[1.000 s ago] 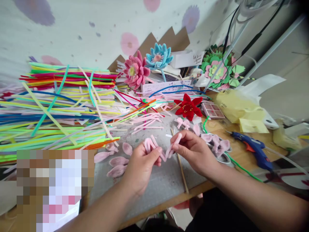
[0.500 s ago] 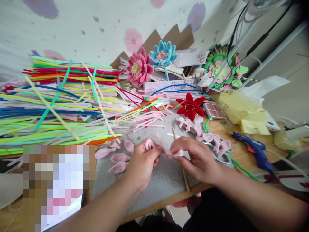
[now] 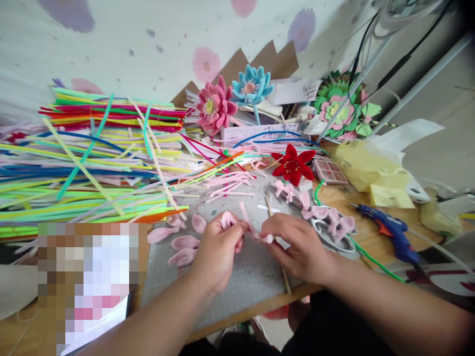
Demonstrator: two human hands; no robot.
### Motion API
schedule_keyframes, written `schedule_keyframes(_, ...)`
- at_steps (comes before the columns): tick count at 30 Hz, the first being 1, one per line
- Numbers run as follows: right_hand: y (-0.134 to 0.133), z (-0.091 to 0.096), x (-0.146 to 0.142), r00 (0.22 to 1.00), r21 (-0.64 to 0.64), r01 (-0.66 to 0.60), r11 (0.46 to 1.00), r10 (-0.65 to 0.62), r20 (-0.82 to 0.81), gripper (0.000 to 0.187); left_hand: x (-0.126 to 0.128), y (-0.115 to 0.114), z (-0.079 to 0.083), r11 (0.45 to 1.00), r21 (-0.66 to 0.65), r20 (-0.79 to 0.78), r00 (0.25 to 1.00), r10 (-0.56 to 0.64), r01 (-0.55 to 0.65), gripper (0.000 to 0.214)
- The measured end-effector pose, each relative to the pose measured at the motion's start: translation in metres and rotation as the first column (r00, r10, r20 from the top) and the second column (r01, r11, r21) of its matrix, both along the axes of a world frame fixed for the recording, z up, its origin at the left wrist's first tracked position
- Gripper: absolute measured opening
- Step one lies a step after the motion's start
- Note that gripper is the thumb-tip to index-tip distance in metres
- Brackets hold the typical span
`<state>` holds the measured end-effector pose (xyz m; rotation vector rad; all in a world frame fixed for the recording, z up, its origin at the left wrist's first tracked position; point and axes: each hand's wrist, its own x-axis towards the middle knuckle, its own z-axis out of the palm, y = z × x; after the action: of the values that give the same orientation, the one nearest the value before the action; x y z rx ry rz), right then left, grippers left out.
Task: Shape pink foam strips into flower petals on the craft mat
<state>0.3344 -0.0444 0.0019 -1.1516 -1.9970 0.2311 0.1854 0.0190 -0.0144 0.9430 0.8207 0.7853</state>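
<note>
My left hand (image 3: pixel 217 249) is closed in a pinch on a pale pink pipe cleaner (image 3: pixel 244 211). A loop of it bulges above my thumb and one free end sticks up between the hands. To the right, the fingertips of my right hand (image 3: pixel 300 244) close on another stretch of the same pipe cleaner, its pale end showing at the tips. Both hands are just above a grey cutting mat (image 3: pixel 230 304). Several finished pink petals (image 3: pixel 185 242) lie left of my left hand. A thin wooden stick (image 3: pixel 285 281) passes beneath my right hand.
Bundles of coloured pipe cleaners (image 3: pixel 85 168) fill the left. Beyond the hands lie loose pink pipe cleaners (image 3: pixel 232 185) and a red flower (image 3: pixel 293 164). On the right are pink twisted pieces (image 3: pixel 336 225), a blue glue gun (image 3: pixel 389 230) and a yellow bag (image 3: pixel 371 165).
My right fingers have slid slightly and opened a little around the pink pipe cleaner, and its end now points lower. My left hand keeps its pinch. The view has shifted slightly.
</note>
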Motion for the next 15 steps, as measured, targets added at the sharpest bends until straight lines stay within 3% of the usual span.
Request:
schedule_keyframes(4,0.003,-0.006,-0.005,0.99,-0.046,0.108,0.993,-0.104,0.094,0.007,0.0,0.0,0.003,0.999,-0.039,0.041,0.999,-0.011,0.012,0.024)
schedule_keyframes(9,0.003,-0.012,-0.013,0.993,-0.198,0.117,0.973,-0.121,-0.008,0.005,0.0,0.001,0.007,0.987,-0.159,0.142,0.989,0.028,-0.005,0.018)
schedule_keyframes(15,0.001,-0.02,-0.017,0.976,-0.331,0.158,0.93,-0.198,-0.091,0.007,-0.002,0.006,0.008,0.979,-0.194,0.2,0.975,0.095,-0.055,0.016)
